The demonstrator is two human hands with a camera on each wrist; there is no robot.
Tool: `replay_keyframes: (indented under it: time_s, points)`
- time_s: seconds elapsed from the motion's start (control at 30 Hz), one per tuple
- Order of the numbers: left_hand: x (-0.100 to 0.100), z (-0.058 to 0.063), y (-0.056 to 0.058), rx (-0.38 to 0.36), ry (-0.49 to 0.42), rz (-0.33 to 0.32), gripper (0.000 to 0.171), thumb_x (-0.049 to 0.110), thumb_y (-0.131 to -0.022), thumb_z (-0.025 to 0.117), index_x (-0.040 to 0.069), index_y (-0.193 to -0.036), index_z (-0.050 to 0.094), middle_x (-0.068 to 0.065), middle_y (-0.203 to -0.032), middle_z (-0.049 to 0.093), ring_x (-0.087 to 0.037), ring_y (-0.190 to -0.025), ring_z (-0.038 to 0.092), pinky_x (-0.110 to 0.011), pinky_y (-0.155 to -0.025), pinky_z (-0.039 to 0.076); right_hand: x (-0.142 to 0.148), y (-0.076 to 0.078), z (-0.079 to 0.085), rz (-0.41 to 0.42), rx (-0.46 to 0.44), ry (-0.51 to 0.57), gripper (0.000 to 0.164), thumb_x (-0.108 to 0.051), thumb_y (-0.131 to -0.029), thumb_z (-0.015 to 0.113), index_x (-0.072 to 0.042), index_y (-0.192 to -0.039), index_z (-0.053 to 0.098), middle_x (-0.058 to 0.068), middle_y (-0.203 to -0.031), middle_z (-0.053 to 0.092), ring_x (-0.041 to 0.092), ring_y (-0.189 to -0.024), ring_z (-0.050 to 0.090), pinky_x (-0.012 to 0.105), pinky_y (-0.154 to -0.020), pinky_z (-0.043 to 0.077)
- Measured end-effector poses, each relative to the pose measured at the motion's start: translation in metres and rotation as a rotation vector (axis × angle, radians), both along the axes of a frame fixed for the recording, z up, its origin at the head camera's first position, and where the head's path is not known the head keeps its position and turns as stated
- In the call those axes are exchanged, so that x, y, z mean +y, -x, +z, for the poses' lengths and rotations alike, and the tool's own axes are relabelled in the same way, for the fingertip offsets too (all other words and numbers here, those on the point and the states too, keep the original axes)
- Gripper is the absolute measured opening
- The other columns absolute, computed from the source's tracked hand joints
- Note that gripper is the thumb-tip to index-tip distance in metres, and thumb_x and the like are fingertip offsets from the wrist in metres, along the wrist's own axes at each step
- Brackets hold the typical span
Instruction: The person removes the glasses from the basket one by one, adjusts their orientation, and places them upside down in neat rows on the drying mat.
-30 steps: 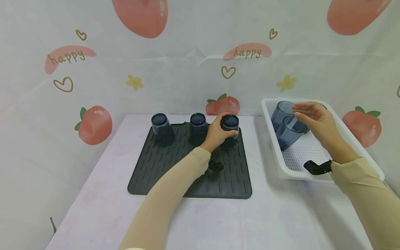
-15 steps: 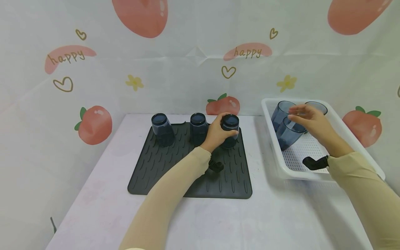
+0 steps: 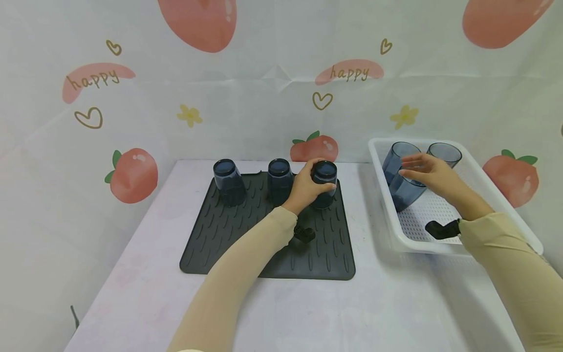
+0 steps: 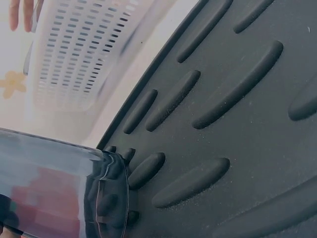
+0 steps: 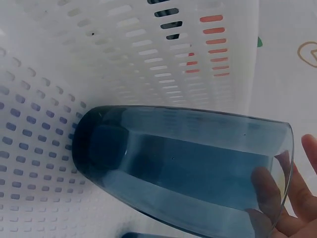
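My left hand (image 3: 302, 189) grips an upside-down blue drinking glass (image 3: 325, 188) at the right of the dark ribbed mat (image 3: 268, 254), thumb and fingers on either side of it. That glass also fills the lower left of the left wrist view. Two more upturned glasses (image 3: 279, 181) stand on the mat to its left. Over the white basket (image 3: 398, 239), my right hand (image 3: 433, 173) has its fingers spread at the rim of a tilted blue glass (image 5: 188, 163). Some fingers show through that glass in the right wrist view; whether they touch it, I cannot tell.
Two other glasses, one at the back left (image 3: 398, 154) and one at the back right (image 3: 444, 152), lean in the basket. Its perforated walls rise around them. A patterned cloth (image 3: 246, 122) hangs behind the pale table (image 3: 308, 313).
My right hand has shifted left and slightly down to the front glass's rim, uncovering the back right glass. The left hand stays on its glass.
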State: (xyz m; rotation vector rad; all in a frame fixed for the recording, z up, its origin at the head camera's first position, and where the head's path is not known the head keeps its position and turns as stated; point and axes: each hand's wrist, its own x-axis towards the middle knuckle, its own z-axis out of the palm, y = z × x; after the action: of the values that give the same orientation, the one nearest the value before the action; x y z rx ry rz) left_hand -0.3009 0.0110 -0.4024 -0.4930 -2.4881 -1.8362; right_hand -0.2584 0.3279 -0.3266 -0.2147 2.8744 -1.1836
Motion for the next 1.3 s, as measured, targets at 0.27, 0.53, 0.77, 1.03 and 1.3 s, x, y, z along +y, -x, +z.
replay_keyframes:
  time_s: [0.27,0.53,0.77,1.03,1.3]
  points:
    - [0.0001,-0.0015,0.0009,-0.004,-0.009,0.002,0.074,0.018,-0.077,0.083,0.02,-0.14,0.045,-0.004,-0.134,0.057,-0.02,-0.119,0.057,-0.039,-0.098,0.049,-0.0009,-0.0013,0.0,0.001,0.003,-0.005,0.055,-0.036,-0.095,0.062,-0.004,-0.137,0.047,0.0,-0.124,0.058,-0.021,-0.093,0.047,0.006,-0.075,0.041]
    - [0.0002,-0.001,0.0013,-0.008,-0.012,0.001,0.073,0.019,-0.077,0.083,0.022,-0.14,0.045,-0.004,-0.134,0.057,-0.02,-0.118,0.057,-0.039,-0.097,0.05,-0.0012,-0.0066,0.0048,-0.028,0.034,0.019,0.056,-0.036,-0.093,0.064,-0.002,-0.135,0.048,-0.028,-0.104,0.052,-0.022,-0.09,0.046,0.004,-0.073,0.04]
    - [0.0,-0.0004,0.0002,-0.001,0.002,0.004,0.075,0.019,-0.077,0.084,0.019,-0.141,0.044,-0.004,-0.134,0.057,-0.02,-0.118,0.057,-0.04,-0.098,0.049,0.0012,-0.0061,0.0043,-0.065,0.057,0.044,0.056,-0.035,-0.092,0.066,-0.002,-0.134,0.048,-0.025,-0.11,0.052,-0.021,-0.093,0.045,0.003,-0.072,0.039]
    - [0.0001,-0.0014,0.001,0.001,-0.008,0.002,0.074,0.019,-0.076,0.084,0.02,-0.14,0.045,-0.004,-0.134,0.057,-0.02,-0.118,0.057,-0.04,-0.098,0.049,0.003,-0.0049,0.003,-0.099,0.047,0.02,0.057,-0.038,-0.092,0.066,-0.005,-0.134,0.047,-0.01,-0.125,0.052,0.013,-0.123,0.051,0.015,-0.083,0.043]
    - [0.0001,-0.0027,0.0019,-0.003,-0.014,-0.004,0.073,0.019,-0.077,0.083,0.021,-0.14,0.045,-0.004,-0.134,0.057,-0.02,-0.118,0.056,-0.039,-0.098,0.049,0.0038,-0.0024,0.0011,-0.101,0.001,0.016,0.066,-0.039,-0.091,0.066,0.0,-0.138,0.041,0.018,-0.143,0.043,0.042,-0.136,0.036,0.057,-0.106,0.036]
